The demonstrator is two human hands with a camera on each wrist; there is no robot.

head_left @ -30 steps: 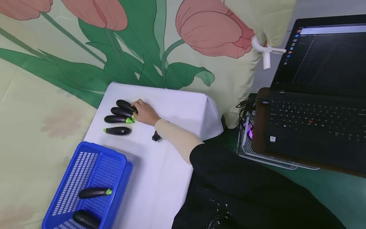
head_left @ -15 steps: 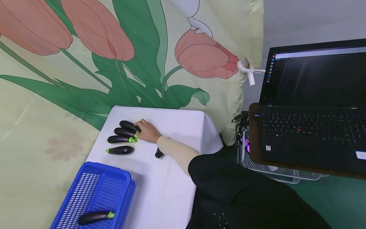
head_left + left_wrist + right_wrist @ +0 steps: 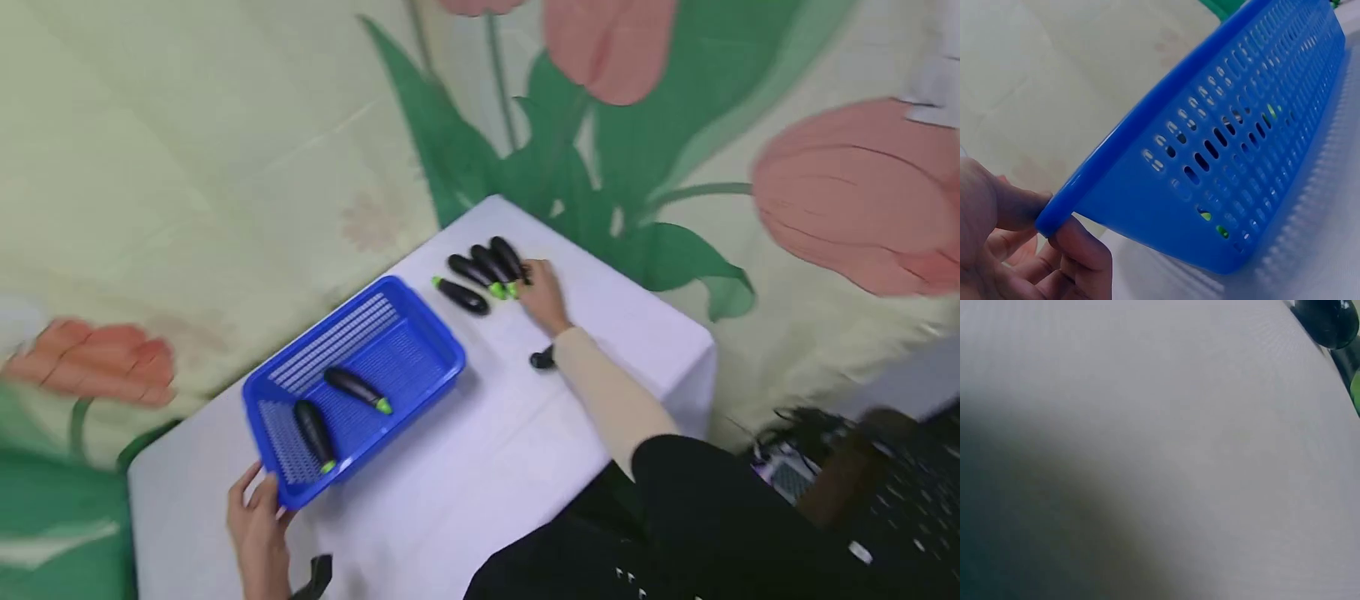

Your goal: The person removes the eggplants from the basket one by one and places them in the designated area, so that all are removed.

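My left hand (image 3: 258, 529) pinches the near-left corner of the blue basket (image 3: 447, 377); the left wrist view shows thumb and fingers of the hand (image 3: 1041, 250) around the rim of the basket (image 3: 1147, 112). Two eggplants (image 3: 357, 389) (image 3: 313, 433) lie in the basket. My right hand (image 3: 546, 298) is at the stem end of the farthest-right eggplant (image 3: 506, 252) in a close group of three, its fingertips partly hidden. A separate eggplant (image 3: 462, 296) lies nearer the basket. In the right wrist view, part of an eggplant (image 3: 1329, 322) shows at the corner.
A white cloth (image 3: 480, 467) covers the table. Behind it hangs a curtain (image 3: 247, 150) with printed tulips. A dark laptop (image 3: 907, 500), blurred, and cables (image 3: 810, 429) are at the right.
The head view has swung left, bringing my left hand at the basket and both eggplants inside it into sight. My right hand stays by the same eggplant in the group.
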